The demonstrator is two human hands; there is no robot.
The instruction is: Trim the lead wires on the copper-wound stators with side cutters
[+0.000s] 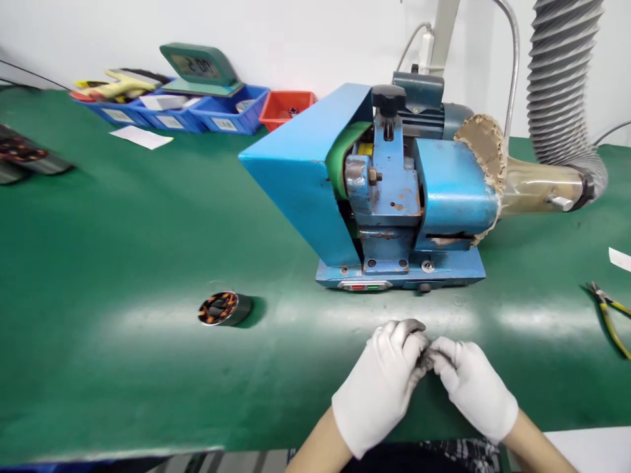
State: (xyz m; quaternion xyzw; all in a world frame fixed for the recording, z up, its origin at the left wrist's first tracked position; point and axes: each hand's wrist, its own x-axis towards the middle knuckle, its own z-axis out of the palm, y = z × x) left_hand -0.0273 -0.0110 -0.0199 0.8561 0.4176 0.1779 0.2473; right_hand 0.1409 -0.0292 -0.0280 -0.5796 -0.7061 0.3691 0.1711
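My left hand (382, 381) and my right hand (476, 384), both in white gloves with darkened fingertips, meet over the near part of the table. Their fingers are closed together around something small and dark that they almost wholly cover. I cannot make out what it is. To the left, away from both hands, a motor stator (240, 310) lies on its side, a dark metal cylinder with copper windings showing at its open end. Straight ahead of my hands is a blue belt grinder (458, 177) with a green belt, and red and green buttons on its base.
Pliers (604, 305) with yellow-green handles lie at the right. Blue bins (227, 121), a red bin (276, 115) and a digital clock (197, 66) line the back. More stators (49, 163) sit at the far left. A ribbed grey hose (562, 79) runs up from the grinder.
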